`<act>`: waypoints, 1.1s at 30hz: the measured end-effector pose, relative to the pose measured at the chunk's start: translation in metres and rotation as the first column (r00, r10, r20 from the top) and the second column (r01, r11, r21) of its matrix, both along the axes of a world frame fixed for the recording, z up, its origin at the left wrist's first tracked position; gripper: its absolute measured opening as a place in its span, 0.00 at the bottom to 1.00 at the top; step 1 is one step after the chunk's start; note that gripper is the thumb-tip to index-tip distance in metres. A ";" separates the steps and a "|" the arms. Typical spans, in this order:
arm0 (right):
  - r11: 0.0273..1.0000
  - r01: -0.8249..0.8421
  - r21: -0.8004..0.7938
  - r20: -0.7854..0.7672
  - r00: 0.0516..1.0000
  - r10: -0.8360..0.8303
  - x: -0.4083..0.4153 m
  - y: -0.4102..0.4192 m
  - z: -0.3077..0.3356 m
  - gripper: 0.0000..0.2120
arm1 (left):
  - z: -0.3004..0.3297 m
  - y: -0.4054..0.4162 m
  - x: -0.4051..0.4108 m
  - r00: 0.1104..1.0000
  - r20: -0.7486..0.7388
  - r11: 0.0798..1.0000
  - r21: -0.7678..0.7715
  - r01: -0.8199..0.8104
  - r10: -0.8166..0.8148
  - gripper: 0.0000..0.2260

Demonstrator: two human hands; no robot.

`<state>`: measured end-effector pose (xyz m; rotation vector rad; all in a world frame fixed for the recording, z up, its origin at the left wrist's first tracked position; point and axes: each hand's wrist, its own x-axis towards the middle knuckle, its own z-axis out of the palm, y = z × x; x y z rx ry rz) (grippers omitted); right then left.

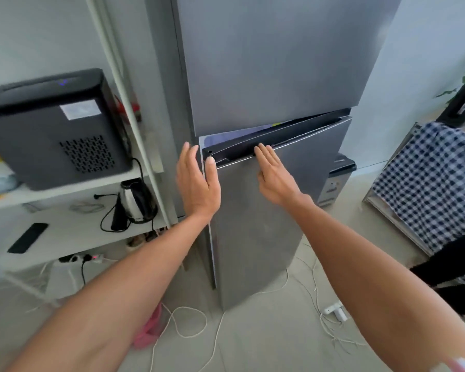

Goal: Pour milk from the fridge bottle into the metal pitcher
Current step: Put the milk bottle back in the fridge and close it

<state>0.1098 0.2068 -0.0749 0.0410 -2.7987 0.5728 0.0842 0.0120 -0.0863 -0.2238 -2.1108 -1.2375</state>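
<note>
Your two bare forearms fill the lower half of the view, with no sleeve, watch, bracelet or glove anywhere from elbow to fingertip. Your left hand (197,181) and your right hand (273,174) both carry no rings, and their nails are short and unpainted. Your right upper arm runs out of view at the lower right edge.

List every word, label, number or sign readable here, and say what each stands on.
No text can be read.
White sticker on the black appliance: print too blurred.
Blue light on its top: a glow, no legible sign.
Fridge, kettle: no visible lettering.
</note>
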 end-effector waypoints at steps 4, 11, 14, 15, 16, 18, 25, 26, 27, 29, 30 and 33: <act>0.997 -0.053 0.049 0.047 0.998 0.050 -0.008 0.000 0.007 0.35 | 0.007 0.013 0.012 0.994 -0.111 0.946 -0.322 -0.047 0.012 0.20; 0.977 -0.111 0.182 0.223 0.972 0.069 -0.019 0.000 0.013 0.39 | -0.009 0.027 0.007 0.969 0.225 0.714 -0.695 0.084 0.104 0.33; 0.970 -0.140 0.199 0.292 0.953 0.078 -0.025 0.002 0.018 0.40 | -0.005 0.027 0.001 0.955 0.265 0.677 -0.728 0.108 0.133 0.35; 0.967 -0.151 0.207 0.308 0.948 0.082 -0.029 0.003 0.019 0.41 | -0.003 0.026 -0.003 0.950 0.282 0.670 -0.732 0.123 0.134 0.35; 0.964 -0.159 0.215 0.324 0.942 0.084 -0.033 0.004 0.020 0.42 | 0.000 0.024 -0.007 0.945 0.300 0.663 -0.735 0.142 0.131 0.35; 0.961 -0.165 0.223 0.362 0.929 0.076 -0.041 0.003 0.022 0.43 | 0.006 0.019 -0.014 0.934 0.338 0.653 -0.735 0.183 0.119 0.35; 0.954 -0.148 0.259 0.420 0.907 0.027 -0.058 -0.006 0.027 0.42 | 0.017 0.009 -0.035 0.915 0.392 0.634 -0.733 0.246 0.097 0.34; 0.953 -0.145 0.266 0.423 0.906 0.020 -0.059 -0.006 0.027 0.42 | 0.018 0.008 -0.036 0.914 0.395 0.637 -0.728 0.253 0.088 0.34; 0.951 -0.145 0.274 0.421 0.907 0.017 -0.060 -0.006 0.027 0.43 | 0.018 0.008 -0.037 0.916 0.393 0.636 -0.728 0.257 0.080 0.34; 0.949 -0.144 0.282 0.416 0.909 0.014 -0.063 -0.006 0.024 0.43 | 0.017 0.006 -0.038 0.922 0.380 0.624 -0.738 0.256 0.071 0.33; 0.947 -0.142 0.287 0.414 0.910 0.011 -0.064 -0.006 0.023 0.44 | 0.017 0.005 -0.037 0.924 0.376 0.622 -0.740 0.255 0.069 0.33; 0.948 -0.143 0.284 0.408 0.913 0.016 -0.064 -0.004 0.022 0.45 | 0.017 0.005 -0.037 0.926 0.372 0.624 -0.739 0.253 0.066 0.33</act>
